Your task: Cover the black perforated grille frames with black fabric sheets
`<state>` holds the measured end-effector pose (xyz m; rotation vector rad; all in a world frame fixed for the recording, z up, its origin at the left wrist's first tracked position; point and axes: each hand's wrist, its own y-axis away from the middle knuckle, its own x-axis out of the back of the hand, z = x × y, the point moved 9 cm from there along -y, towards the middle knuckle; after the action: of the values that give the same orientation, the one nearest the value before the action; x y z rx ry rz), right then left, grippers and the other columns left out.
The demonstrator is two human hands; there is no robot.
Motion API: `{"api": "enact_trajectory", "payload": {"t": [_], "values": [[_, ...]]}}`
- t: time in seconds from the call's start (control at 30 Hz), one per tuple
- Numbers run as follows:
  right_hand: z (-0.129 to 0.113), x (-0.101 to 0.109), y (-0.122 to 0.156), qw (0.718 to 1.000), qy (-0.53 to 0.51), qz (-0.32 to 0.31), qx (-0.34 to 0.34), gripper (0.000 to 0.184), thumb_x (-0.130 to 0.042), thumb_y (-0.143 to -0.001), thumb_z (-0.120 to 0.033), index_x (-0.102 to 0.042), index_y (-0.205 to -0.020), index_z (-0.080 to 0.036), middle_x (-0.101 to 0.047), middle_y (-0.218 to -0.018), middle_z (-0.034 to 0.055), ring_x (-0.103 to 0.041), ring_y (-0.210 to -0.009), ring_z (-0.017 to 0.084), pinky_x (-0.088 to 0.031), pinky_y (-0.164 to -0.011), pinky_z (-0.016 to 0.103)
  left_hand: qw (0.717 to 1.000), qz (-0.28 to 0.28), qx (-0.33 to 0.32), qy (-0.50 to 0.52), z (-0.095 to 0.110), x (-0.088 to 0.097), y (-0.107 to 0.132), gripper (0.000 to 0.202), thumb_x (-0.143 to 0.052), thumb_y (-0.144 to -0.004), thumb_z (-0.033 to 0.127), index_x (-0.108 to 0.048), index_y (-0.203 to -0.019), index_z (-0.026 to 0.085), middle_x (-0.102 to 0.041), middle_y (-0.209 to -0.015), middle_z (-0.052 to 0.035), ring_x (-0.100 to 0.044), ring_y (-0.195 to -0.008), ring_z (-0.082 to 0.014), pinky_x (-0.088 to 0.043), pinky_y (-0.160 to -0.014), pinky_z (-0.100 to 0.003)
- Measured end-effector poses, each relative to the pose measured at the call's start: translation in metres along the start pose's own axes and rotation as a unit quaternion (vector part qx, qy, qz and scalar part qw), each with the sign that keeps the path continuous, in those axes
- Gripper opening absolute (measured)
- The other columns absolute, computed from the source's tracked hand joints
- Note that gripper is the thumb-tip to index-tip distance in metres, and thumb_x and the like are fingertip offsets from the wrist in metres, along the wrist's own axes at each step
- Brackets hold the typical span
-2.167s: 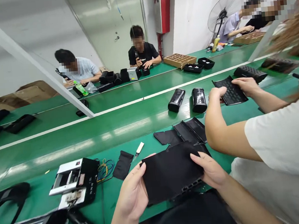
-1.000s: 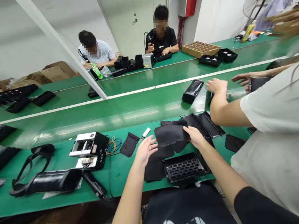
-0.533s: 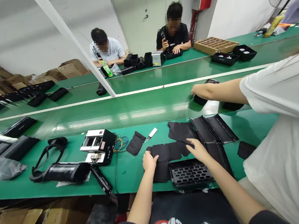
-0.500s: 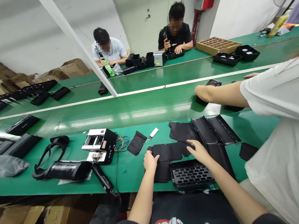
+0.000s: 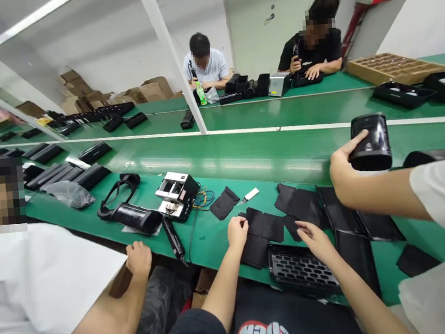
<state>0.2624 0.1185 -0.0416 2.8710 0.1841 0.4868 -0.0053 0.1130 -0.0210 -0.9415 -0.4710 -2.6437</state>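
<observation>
Left hand point(image 5: 238, 234) curls at the edge of the black sheets point(image 5: 265, 226), can't tell if pinching. Right hand point(image 5: 316, 239) has fingers point(image 5: 304, 226) spread; there's some table point(image 5: 212, 240) room left of both.

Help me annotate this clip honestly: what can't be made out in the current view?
All in the head view:
1. Left hand: its own curled fingers hide whether it grips the black sheets.
2. Perforated black tray: part of its right end, behind the right hand and forearm.
3. Shirt print: cut off by the bottom edge.
4. White-and-black machine: side markings, too small.
</observation>
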Motion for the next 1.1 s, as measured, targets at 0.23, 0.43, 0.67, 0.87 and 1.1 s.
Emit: {"api": "enact_trajectory", "payload": {"t": [0.23, 0.43, 0.67, 0.87, 1.1], "values": [[-0.027, -0.021, 0.023, 0.977, -0.21, -0.016, -0.032, 0.043, -0.061, -0.063, -0.04, -0.053, -0.1, -0.02, -0.053, -0.109, 0.01, -0.049, -0.103, 0.023, -0.038, -0.086, 0.039, 0.866, -0.135, 0.145, 0.459, 0.037, -0.002, 0.046, 0.011, -0.052, -0.067, 0.025, -0.049, -0.075, 0.018, -0.054, -0.061, 0.0032, -0.051, -0.054, -0.0099, -0.041, -0.053, -0.023], [-0.076, -0.08, 0.061, 0.823, -0.503, -0.229, -0.131, 0.05, -0.042, -0.072, -0.056, -0.048, -0.109, -0.023, -0.051, -0.117, 0.0096, -0.051, -0.103, 0.021, -0.039, -0.084, 0.039, 0.694, -0.273, 0.176, 0.642, 0.092, 0.015, 0.096, 0.016, -0.048, -0.069, 0.017, -0.058, -0.082, 0.017, -0.065, -0.079, -0.0019, -0.06, -0.07, -0.0135, -0.045, -0.064, -0.026], [-0.116, -0.06, 0.079, 0.817, -0.537, -0.192, -0.086, 0.028, -0.06, -0.067, -0.037, -0.058, -0.09, -0.022, -0.065, -0.09, 0.0042, -0.059, -0.086, 0.02, -0.045, -0.075, 0.035, 0.658, -0.308, 0.122, 0.677, 0.125, 0.031, 0.122, 0.021, -0.043, -0.07, 0.015, -0.063, -0.076, 0.016, -0.067, -0.077, -0.0016, -0.061, -0.073, -0.0146, -0.044, -0.074, -0.027], [-0.134, -0.008, 0.084, 0.87, -0.488, -0.058, -0.039, 0.026, -0.065, -0.064, -0.03, -0.06, -0.088, -0.019, -0.066, -0.086, 0.0048, -0.06, -0.082, 0.021, -0.046, -0.075, 0.036, 0.706, -0.274, 0.095, 0.646, 0.122, 0.047, 0.126, 0.028, -0.048, -0.069, 0.015, -0.061, -0.093, 0.02, -0.067, -0.086, -0.0012, -0.061, -0.08, -0.0174, -0.043, -0.081, -0.033], [-0.141, 0.029, 0.103, 0.92, -0.39, 0.037, 0.003, 0.03, -0.065, -0.064, -0.03, -0.059, -0.091, -0.019, -0.065, -0.09, 0.006, -0.058, -0.085, 0.022, -0.046, -0.076, 0.036, 0.754, -0.28, 0.08, 0.589, 0.132, 0.057, 0.141, 0.041, -0.053, -0.07, 0.015, -0.05, -0.111, 0.018, -0.062, -0.099, -0.0076, -0.057, -0.094, -0.0211, -0.039, -0.088, -0.038]]}}
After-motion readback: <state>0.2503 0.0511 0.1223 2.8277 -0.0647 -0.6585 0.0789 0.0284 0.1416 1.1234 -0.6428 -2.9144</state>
